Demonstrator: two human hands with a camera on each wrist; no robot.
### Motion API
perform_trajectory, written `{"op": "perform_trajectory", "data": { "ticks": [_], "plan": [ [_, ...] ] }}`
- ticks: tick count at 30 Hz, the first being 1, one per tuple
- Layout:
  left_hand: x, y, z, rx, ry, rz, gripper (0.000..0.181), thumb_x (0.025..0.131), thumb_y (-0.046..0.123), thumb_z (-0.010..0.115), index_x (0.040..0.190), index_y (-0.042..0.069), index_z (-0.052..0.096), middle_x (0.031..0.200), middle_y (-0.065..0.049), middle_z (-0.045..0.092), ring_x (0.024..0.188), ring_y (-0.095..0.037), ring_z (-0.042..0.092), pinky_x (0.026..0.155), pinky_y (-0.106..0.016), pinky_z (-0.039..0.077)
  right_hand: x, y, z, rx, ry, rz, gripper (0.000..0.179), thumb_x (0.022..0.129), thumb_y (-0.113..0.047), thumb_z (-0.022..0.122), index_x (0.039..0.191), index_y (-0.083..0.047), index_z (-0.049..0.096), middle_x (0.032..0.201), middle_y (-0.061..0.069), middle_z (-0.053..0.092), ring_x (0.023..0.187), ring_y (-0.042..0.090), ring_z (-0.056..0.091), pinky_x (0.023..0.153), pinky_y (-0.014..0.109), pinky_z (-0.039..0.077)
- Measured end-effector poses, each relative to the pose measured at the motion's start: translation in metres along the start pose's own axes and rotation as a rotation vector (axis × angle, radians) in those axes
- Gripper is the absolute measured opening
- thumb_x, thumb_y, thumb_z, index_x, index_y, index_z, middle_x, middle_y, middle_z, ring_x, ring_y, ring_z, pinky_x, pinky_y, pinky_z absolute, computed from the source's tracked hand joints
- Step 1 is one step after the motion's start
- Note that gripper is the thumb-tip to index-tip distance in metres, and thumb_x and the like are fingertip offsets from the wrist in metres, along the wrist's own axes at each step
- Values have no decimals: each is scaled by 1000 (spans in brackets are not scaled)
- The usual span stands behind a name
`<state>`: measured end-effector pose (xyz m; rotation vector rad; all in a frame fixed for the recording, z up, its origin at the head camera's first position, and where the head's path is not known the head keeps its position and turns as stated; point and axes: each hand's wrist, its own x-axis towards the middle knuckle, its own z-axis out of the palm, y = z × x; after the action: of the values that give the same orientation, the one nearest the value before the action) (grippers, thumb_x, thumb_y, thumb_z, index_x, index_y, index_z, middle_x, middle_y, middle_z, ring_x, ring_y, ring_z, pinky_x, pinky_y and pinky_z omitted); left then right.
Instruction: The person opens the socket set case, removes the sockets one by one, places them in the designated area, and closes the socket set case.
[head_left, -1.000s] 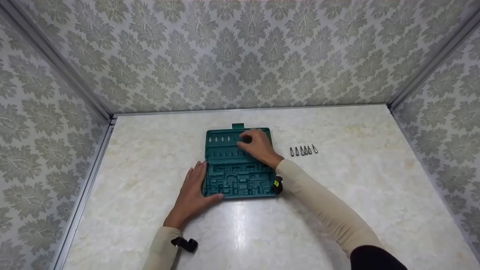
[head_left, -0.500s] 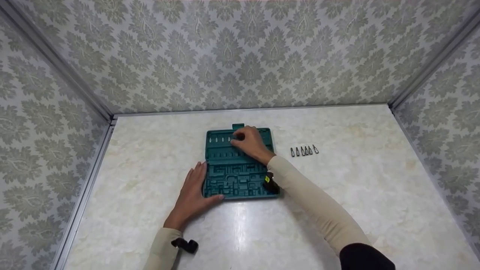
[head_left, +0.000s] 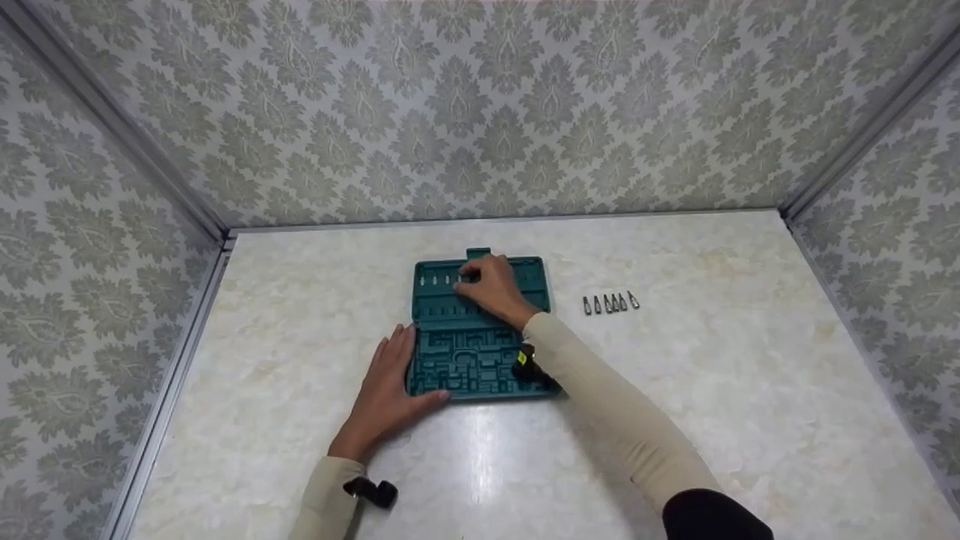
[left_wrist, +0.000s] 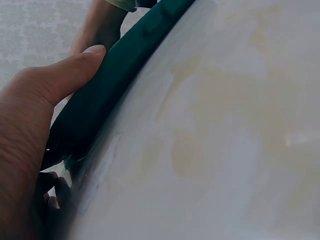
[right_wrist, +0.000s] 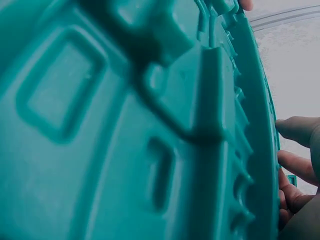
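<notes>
A green plastic bit case (head_left: 431,337) lies unfolded on the table. My left hand (head_left: 386,386) rests at its left front corner, thumb (left_wrist: 82,70) on the front rim and the other fingers along the left side. My right hand (head_left: 491,285) reaches across the upper half, where thumb and forefinger pinch a small silver screwdriver bit (head_left: 460,279) in the top row. Left of it, more bits (head_left: 435,280) sit in their slots. In the right wrist view, the right fingers (right_wrist: 297,162) show beyond a case wall (right_wrist: 255,135); the pinched bit is hidden there.
Several loose screwdriver bits (head_left: 615,303) lie in a row on the pale marbled table (head_left: 712,360), right of the case. The case latch (head_left: 478,253) sticks out at the far edge. Patterned walls (head_left: 495,150) enclose the table at the back and sides.
My right hand has moved left over the case, from bare slots to the rightmost seated bit. The left hand and loose bits stay in place.
</notes>
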<state>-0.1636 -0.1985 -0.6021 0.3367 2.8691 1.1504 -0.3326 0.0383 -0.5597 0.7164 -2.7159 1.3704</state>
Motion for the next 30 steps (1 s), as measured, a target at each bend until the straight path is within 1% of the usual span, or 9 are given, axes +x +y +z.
{"op": "perform_trajectory", "data": {
  "ticks": [2, 9, 16, 21, 23, 25, 30],
  "plan": [
    [0, 0, 0, -10, 1, 2, 130, 84, 68, 87, 178, 13, 16, 184, -14, 15, 171, -36, 8, 137, -55, 8, 0, 0, 1, -1, -2, 13, 28, 102, -14, 80, 125, 2, 80, 121, 18, 78, 115, 34, 70, 122, 53, 41],
    [-1, 0, 0, -18, -2, -6, 129, 84, 70, 85, 178, 15, 16, 184, -14, 14, 171, -36, 7, 137, -57, 9, 0, 1, 1, 9, -9, 53, 29, 103, -16, 81, 126, 2, 79, 121, 18, 74, 114, 35, 66, 110, 53, 48],
    [-1, 0, 0, -14, -3, -4, 129, 85, 71, 84, 178, 14, 16, 184, -14, 14, 171, -36, 7, 137, -57, 9, -1, 0, -2, -7, -35, 41, 32, 103, -16, 80, 129, 3, 78, 126, 20, 75, 117, 36, 67, 119, 54, 42],
    [0, 2, 0, -1, 7, 25, 127, 86, 68, 85, 178, 10, 18, 184, -15, 17, 170, -36, 10, 137, -55, 9, -1, -1, -3, -29, -46, 39, 39, 104, -17, 79, 136, 4, 75, 135, 23, 73, 126, 39, 64, 121, 56, 41],
    [0, 1, 0, 5, 11, 35, 127, 86, 67, 85, 177, 9, 18, 183, -16, 18, 170, -35, 12, 137, -54, 8, -1, -1, -3, -34, -47, 45, 41, 104, -17, 79, 138, 4, 74, 136, 23, 72, 127, 40, 63, 120, 56, 43],
    [0, 2, 0, 3, 11, 32, 127, 86, 66, 85, 177, 9, 18, 183, -16, 17, 170, -35, 12, 137, -54, 8, -2, -1, -2, -31, -47, 56, 41, 104, -18, 79, 139, 4, 73, 135, 22, 72, 125, 39, 63, 116, 55, 45],
    [0, 0, 1, 0, 11, 27, 127, 86, 67, 85, 178, 10, 18, 184, -16, 16, 170, -36, 11, 137, -55, 9, -3, -3, -2, -8, -36, 119, 39, 104, -19, 80, 138, 0, 75, 129, 19, 71, 119, 35, 62, 107, 52, 51]
  ]
}}
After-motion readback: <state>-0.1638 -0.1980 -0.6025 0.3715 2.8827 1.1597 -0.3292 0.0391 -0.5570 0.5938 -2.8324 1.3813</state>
